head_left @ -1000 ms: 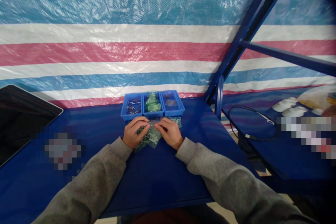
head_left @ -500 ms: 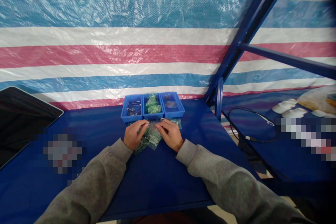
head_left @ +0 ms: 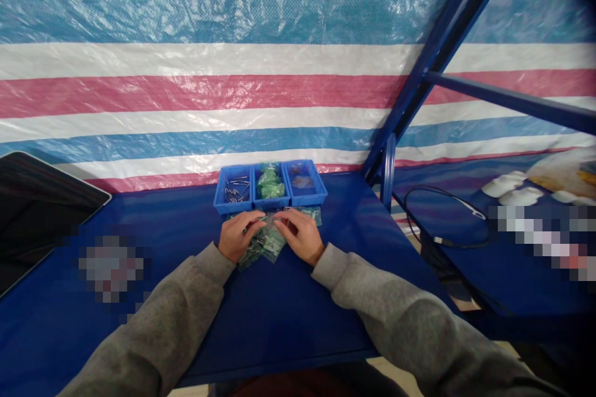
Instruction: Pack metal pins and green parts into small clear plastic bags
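Note:
My left hand (head_left: 239, 236) and my right hand (head_left: 300, 234) face each other above a pile of small green-printed plastic bags (head_left: 271, 247) on the blue table (head_left: 279, 316). Thumb and fingers of each hand are pinched at the edge of a small clear plastic bag (head_left: 270, 219), which shows faintly between them. Slim metal pieces show through some bags in the pile. Just behind my hands stand a left blue bin (head_left: 224, 206) with metal pins, a middle blue bin (head_left: 270, 203) with green bags, and a right blue bin (head_left: 308, 200) with a few small pieces.
A dark screen-like panel (head_left: 41, 217) stands at the left, near a blurred-out item (head_left: 110, 267). To the right, a blue metal frame (head_left: 388, 173) rises by the table edge. Beyond it lie a black cable (head_left: 407, 214) and white rolls (head_left: 519, 195). Striped sheeting (head_left: 233, 93) hangs behind.
The view has shifted slightly. My hands stay over the pile, and their fingertips have moved a little on the clear bag. The bins have not moved.

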The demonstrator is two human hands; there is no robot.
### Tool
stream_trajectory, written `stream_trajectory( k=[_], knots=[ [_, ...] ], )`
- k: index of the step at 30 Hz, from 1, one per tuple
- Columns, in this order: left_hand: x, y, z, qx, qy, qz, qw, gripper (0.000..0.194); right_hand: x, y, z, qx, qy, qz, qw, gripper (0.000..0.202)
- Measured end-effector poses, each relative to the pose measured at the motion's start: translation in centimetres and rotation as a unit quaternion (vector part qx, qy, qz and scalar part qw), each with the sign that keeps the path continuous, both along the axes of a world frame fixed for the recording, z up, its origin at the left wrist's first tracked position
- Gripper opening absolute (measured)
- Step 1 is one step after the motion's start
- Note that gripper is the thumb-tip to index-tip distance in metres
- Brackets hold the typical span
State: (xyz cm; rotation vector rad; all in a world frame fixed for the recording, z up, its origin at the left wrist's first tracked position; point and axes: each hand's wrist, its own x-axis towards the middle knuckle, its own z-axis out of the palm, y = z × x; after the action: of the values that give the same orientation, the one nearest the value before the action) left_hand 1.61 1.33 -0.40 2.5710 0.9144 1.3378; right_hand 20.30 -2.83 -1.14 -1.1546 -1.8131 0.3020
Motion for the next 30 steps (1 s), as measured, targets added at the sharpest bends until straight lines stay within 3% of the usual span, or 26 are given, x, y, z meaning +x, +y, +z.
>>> stream_trajectory(
  k=[8,13,20,27,30],
  knots=[
    [0.09,-0.26,0.18,0.000,-0.001,0.003,1.000,0.016,0.00,0.11,-0.31,0.014,-0.011,0.041,0.999,0.020],
    [0.09,-0.37,0.52,-0.007,-0.008,-0.006,1.000,0.022,0.01,0.00,-0.01,0.023,0.019,0.007,1.000,0.021],
    [0.16,-0.19,0.63,-0.011,-0.039,-0.030,0.999,0.006,0.14,0.10,-0.17,0.019,0.026,-0.004,0.999,0.022],
    [0.34,-0.64,0.79,-0.083,-0.057,-0.074,0.992,0.006,0.18,0.29,-0.45,0.012,0.001,-0.006,1.000,0.021],
    [0.35,-0.77,0.70,-0.102,-0.064,-0.062,0.991,0.005,0.20,0.31,-0.41,0.009,0.003,-0.019,1.000,0.021]
  ],
)
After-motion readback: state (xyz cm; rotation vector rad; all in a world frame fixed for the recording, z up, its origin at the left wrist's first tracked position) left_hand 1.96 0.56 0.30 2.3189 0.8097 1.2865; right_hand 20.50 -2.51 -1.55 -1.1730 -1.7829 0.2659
